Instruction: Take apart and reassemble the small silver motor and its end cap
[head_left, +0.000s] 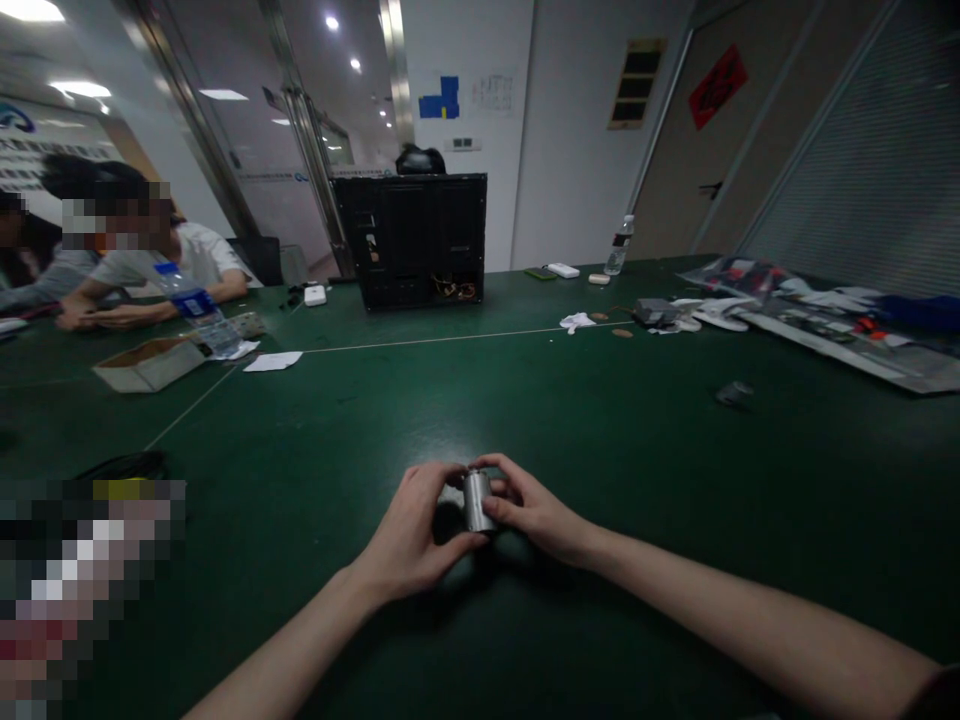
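A small shiny silver metal cylinder (478, 502) is held between both hands, low above the green table. It looks nearly upright. My left hand (415, 528) curves round it from the left, thumb at its lower end and forefinger near its top. From the right, my right hand (534, 508) grips it with the thumb across its side and fingers at the top and behind. The palms hide part of the space around the cylinder. Off to the right, a small dark grey object (733, 394) lies on the table, too blurred to name.
Across the green table (600, 430) stands a black panel-backed box (420, 240). An open cardboard box (150, 365) and a tilted water bottle (199, 310) are left. Gloves and bagged parts (847, 310) crowd the right. Two people sit at the far left.
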